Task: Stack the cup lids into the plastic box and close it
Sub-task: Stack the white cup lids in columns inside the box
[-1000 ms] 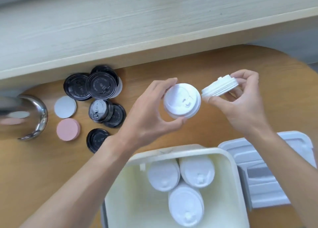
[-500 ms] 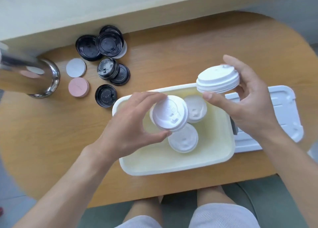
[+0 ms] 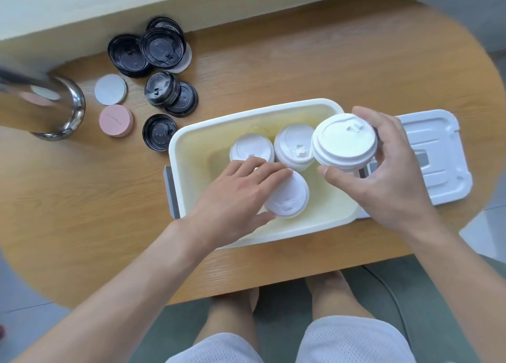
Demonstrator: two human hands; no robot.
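Head view, one frame. Plastic box [image 3: 191, 154]: white, open, rectangular, on the wooden table [image 3: 301, 61] near its front edge, a grey latch showing at its left end. Box contents: three stacks of white cup lids, namely a back-left stack [image 3: 250, 147], a back-right stack [image 3: 294, 146] touching it, and a front stack [image 3: 289, 195] just in front of both. Left hand [image 3: 241, 195]: reaches into the box from the near side; fingers fairly straight and lying over the top of the front stack, thumb spread out along that stack's near edge; whether they actually clamp the lids cannot be told. Right hand [image 3: 383, 171]: above the box's right end, thumb and curled fingers gripping a held stack of white lids [image 3: 343, 141] by its rim, top face tilted toward the camera. Box cover [image 3: 435, 154]: white, lying flat on the table just to the right of the box, partly hidden by the right hand. Black cup lids [image 3: 158, 50]: a loose group on the table to the left rear of the box, some overlapping, one lone black lid [image 3: 157, 132] just beside the box's left rear corner. Also on the table, left of the black lids: a white disc [image 3: 110, 89], a pink disc [image 3: 116, 120] in front of it, and a shiny metal vessel [image 3: 54, 108] at the left edge, blurred. Below the table edge: the person's bare knees and white shorts.
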